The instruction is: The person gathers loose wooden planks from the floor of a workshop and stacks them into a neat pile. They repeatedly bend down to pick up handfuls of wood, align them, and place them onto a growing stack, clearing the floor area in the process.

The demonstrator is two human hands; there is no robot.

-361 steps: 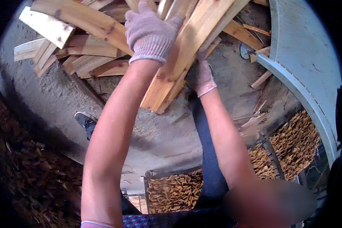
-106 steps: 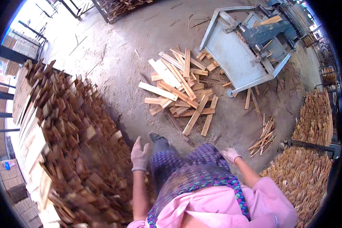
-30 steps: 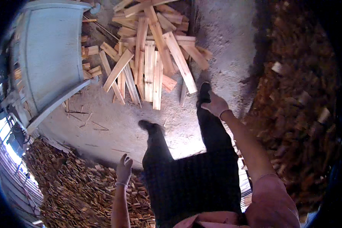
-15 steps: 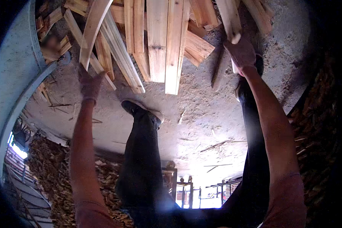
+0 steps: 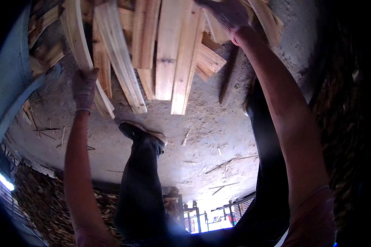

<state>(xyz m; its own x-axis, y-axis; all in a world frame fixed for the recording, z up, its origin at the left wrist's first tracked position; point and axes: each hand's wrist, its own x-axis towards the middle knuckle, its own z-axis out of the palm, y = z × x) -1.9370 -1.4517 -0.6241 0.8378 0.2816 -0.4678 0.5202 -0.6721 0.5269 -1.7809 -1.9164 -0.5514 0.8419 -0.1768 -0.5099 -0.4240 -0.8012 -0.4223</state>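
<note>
My gloved left hand (image 5: pixel 84 88) is closed around the near end of a long, slightly bent wooden plank (image 5: pixel 77 37) at the left of the wood pile. Just beside that hand, the end of another plank (image 5: pixel 104 105) rests on the floor. My gloved right hand (image 5: pixel 231 16) reaches over the pile at the top of the view, above the far part of the middle planks. Its fingers are blurred and partly cut off by the edge, so their grip is unclear. Below it lies a short wood piece (image 5: pixel 216 29). Several pale boards (image 5: pixel 167 70) lie side by side in the middle.
A pale blue curved metal part (image 5: pixel 12 86) stands along the left. Dark round wood (image 5: pixel 230 78) lies right of the boards. My shoe (image 5: pixel 142 131) is on the dusty concrete floor (image 5: pixel 202 140), among splinters. Heaped wood scraps (image 5: pixel 41 201) lie behind me.
My right hand has moved up and left, off the end of a wood piece at the right and over the pile. The left hand keeps the bent plank, which has swung left.
</note>
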